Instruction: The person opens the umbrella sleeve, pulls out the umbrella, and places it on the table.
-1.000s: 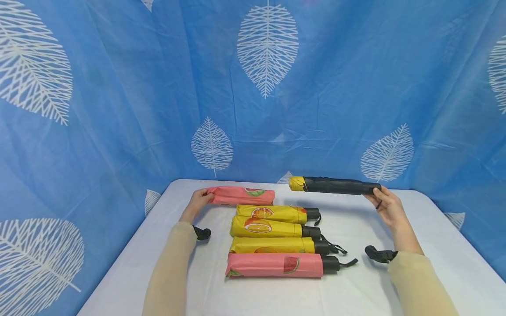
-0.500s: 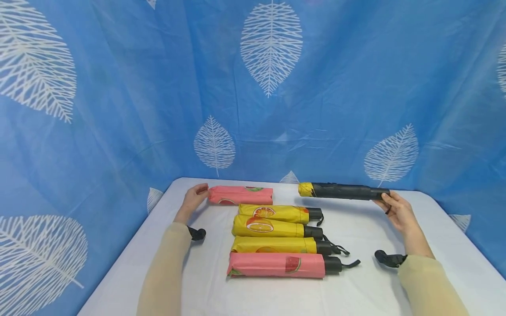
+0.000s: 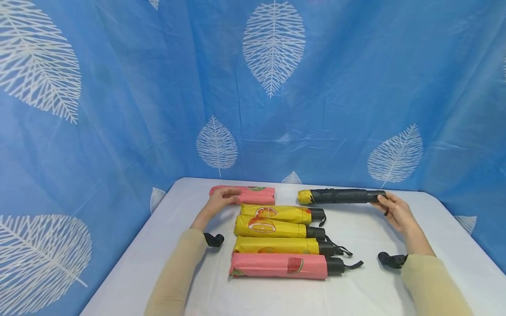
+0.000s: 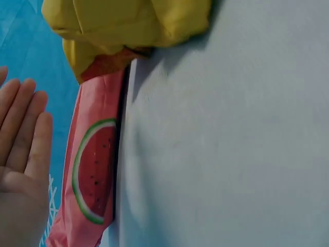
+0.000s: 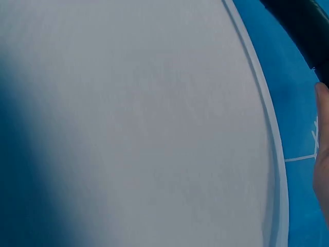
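Observation:
My right hand (image 3: 397,213) pinches the handle end of a folded black umbrella (image 3: 340,196) with a yellow tip, held level near the table's back edge. In the right wrist view, part of the dark umbrella (image 5: 303,31) and the edge of the hand (image 5: 323,154) show. My left hand (image 3: 219,199) overlaps a folded pink watermelon-print umbrella (image 3: 257,195) at the back left. The left wrist view shows this hand (image 4: 23,175) with straight fingers beside the pink fabric, holding nothing. Directly in front lie several yellow orange-print umbrellas (image 3: 276,213).
Nearest the front lies another pink umbrella (image 3: 276,265) with a black handle and strap, parallel to the yellow ones. All rest on a white-covered table (image 3: 300,298). A blue curtain (image 3: 340,87) with white leaf prints hangs behind and to the left.
The black umbrella has come down and moved slightly right with my right hand. My left hand let go of the pink umbrella's left end, drew away, then moved right over it.

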Tool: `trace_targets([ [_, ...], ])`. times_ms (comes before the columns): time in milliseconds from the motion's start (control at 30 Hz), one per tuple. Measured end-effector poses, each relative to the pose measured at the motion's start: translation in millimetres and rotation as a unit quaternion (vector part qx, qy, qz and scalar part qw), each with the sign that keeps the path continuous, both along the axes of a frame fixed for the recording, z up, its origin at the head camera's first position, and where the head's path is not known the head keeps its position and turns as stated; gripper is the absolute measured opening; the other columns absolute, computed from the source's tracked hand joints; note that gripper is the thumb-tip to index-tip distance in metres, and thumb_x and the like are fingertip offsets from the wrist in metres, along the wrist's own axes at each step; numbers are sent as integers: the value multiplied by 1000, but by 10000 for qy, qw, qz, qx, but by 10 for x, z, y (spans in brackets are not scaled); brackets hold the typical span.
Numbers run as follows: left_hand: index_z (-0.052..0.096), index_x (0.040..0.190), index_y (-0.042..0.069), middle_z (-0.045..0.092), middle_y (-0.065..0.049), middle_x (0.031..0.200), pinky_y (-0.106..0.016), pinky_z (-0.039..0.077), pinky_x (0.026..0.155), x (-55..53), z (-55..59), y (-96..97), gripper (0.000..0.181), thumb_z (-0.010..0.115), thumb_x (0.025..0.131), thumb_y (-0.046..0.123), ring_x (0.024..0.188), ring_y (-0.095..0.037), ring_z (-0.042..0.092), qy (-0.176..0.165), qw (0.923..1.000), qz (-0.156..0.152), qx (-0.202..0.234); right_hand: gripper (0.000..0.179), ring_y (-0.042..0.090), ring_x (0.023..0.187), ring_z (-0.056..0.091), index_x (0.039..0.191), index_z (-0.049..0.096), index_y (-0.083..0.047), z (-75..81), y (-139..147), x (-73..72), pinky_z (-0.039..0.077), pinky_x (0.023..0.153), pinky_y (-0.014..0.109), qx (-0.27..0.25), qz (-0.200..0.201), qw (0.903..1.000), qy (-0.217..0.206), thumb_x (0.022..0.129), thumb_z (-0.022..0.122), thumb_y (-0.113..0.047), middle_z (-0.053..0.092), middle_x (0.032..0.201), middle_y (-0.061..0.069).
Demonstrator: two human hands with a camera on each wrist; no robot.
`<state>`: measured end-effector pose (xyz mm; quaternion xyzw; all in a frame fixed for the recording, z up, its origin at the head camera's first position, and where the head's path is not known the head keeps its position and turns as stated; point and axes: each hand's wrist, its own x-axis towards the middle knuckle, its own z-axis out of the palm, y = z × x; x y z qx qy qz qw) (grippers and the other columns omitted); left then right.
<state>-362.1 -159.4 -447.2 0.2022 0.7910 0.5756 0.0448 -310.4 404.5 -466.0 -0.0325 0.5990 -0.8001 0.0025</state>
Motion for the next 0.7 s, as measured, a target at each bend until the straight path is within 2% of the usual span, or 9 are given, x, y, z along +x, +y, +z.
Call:
trace_targets([
  [67, 59, 125, 0, 60, -13, 123, -37, 47, 91, -3, -20, 39, 34, 61, 92, 9, 111, -27, 56, -72, 9998, -99, -148, 38, 3, 85, 65, 132, 46, -12, 24, 23, -15, 42, 56, 15, 433, -91, 9990, -75, 95, 57, -17, 67, 96, -12],
  [133, 57, 128, 2, 58, -13, 125, -39, 45, 93, -4, -40, 72, 38, 63, 92, 12, 114, -27, 54, -113, 9989, -284, -366, 57, 0, 85, 63, 141, 36, -3, 38, 41, -38, 46, 67, 17, 1043, -283, 9940, -194, 93, 61, -21, 64, 95, -15],
  [200, 55, 131, 2, 56, -14, 128, -40, 43, 96, -16, -72, 99, 42, 64, 91, 15, 118, -27, 51, -128, 9969, -508, -585, 72, -6, 84, 61, 145, 26, 5, 45, 47, -55, 48, 80, 25, 1905, -371, 9804, -348, 92, 62, -28, 59, 99, -15],
  [300, 53, 132, 4, 56, -13, 129, -43, 39, 100, -23, -114, 135, 47, 67, 89, 18, 120, -28, 49, -176, 9941, -682, -827, 83, -13, 81, 54, 145, 18, 10, 27, 49, -76, 40, 98, 41, 2934, -368, 9536, -568, 92, 60, -37, 56, 117, 7],
  [367, 54, 132, 4, 56, -12, 128, -43, 39, 99, -25, -138, 158, 48, 67, 89, 20, 118, -28, 49, -159, 9922, -749, -988, 85, -15, 81, 51, 145, 14, 11, 7, 49, -87, 32, 101, 50, 3277, -258, 9426, -590, 93, 57, -41, 44, 130, 24],
  [433, 55, 131, 7, 56, -9, 128, -41, 40, 98, -25, -155, 181, 48, 68, 88, 22, 115, -25, 49, -224, 9902, -796, -1127, 84, -14, 82, 49, 145, 15, 11, -14, 49, -91, 31, 101, 51, 3418, -269, 9372, -636, 94, 56, -41, 31, 139, 33],
  [567, 55, 132, 10, 54, -5, 129, -40, 41, 95, -32, -187, 213, 48, 67, 88, 25, 110, -22, 48, -291, 9863, -987, -1290, 83, 21, 106, 56, 144, 18, 13, -45, 51, -88, 34, 100, 51, 3699, -298, 9265, -627, 94, 55, -42, 26, 140, 37],
  [633, 54, 134, 12, 53, -4, 131, -41, 39, 96, -38, -207, 220, 50, 68, 88, 26, 111, -21, 47, -356, 9844, -1074, -1348, 83, 41, 120, 43, 143, 18, 14, -61, 50, -83, 32, 101, 53, 3784, -289, 9229, -644, 94, 55, -42, 23, 141, 38],
  [700, 52, 135, 12, 51, -5, 132, -43, 38, 99, -38, -222, 227, 53, 69, 87, 27, 116, -22, 46, -375, 9820, -1158, -1442, 84, 50, 127, 29, 143, 17, 14, -77, 48, -76, 29, 101, 57, 3810, -286, 9218, -661, 94, 55, -42, 20, 142, 39],
])
